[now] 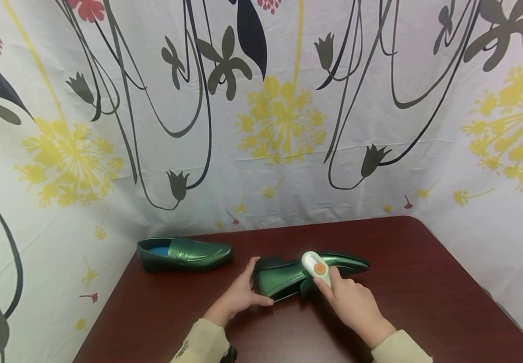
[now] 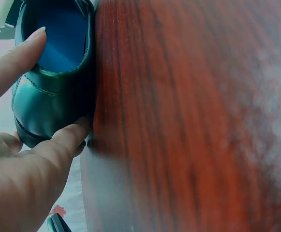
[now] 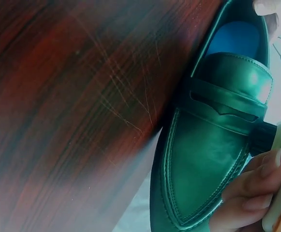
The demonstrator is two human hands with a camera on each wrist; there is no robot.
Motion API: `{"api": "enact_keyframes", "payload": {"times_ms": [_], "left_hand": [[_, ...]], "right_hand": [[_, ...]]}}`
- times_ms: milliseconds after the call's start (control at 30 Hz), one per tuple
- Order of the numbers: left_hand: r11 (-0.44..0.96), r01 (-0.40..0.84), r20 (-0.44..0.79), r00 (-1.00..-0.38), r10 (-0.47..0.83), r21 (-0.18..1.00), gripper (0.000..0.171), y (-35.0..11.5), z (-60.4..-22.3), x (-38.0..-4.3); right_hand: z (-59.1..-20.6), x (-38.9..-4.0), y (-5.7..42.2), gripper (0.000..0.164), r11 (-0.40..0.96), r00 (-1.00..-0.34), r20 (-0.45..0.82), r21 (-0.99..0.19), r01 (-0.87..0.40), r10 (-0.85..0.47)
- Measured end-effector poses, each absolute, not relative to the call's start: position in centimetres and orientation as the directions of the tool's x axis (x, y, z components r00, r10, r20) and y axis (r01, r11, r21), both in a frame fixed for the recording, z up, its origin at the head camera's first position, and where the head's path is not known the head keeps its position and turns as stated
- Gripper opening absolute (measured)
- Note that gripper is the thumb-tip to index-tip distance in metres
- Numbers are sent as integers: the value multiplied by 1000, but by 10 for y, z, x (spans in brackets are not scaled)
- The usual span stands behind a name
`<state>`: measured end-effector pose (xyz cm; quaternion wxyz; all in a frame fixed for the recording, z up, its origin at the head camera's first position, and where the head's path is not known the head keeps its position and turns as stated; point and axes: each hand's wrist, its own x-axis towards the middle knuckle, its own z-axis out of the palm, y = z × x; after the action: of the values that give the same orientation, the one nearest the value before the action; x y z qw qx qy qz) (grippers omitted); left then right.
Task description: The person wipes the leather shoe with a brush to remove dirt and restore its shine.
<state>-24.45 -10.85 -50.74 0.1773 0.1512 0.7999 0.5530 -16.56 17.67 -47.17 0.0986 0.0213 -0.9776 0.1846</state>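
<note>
A shiny green loafer point(image 1: 284, 280) with a blue insole lies tipped on its side on the table, its toe to the right. My left hand point(image 1: 240, 292) grips it by the heel; in the left wrist view the thumb point(image 2: 26, 53) reaches over the opening's rim and the fingers go round the back. My right hand point(image 1: 352, 302) holds a small white-handled brush point(image 1: 311, 262) with an orange button. In the right wrist view the dark bristles point(image 3: 263, 137) press against the loafer's side, beside the strap.
A second green loafer point(image 1: 188, 254) stands upright at the table's back left, toe pointing right. The dark red wooden table point(image 1: 397, 242) backs onto a white floral-print curtain point(image 1: 279, 191), which also hangs along the left and right sides.
</note>
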Motion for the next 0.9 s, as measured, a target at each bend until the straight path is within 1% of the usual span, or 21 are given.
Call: {"api": "enact_keyframes", "payload": {"times_ms": [200, 633, 900], "left_hand": [[339, 46, -115, -892, 438, 940, 119, -109, -509, -245], [335, 46, -112, -893, 437, 941, 119, -109, -509, -245], [332, 49, -108, -892, 440, 942, 118, -109, -509, -244]], "right_hand": [[-473, -165, 171, 47, 930, -978, 208, -353, -100, -26], [-474, -164, 167, 45, 925, -977, 212, -365, -105, -27], [-472, -163, 165, 46, 923, -981, 191, -371, -104, -34]]}}
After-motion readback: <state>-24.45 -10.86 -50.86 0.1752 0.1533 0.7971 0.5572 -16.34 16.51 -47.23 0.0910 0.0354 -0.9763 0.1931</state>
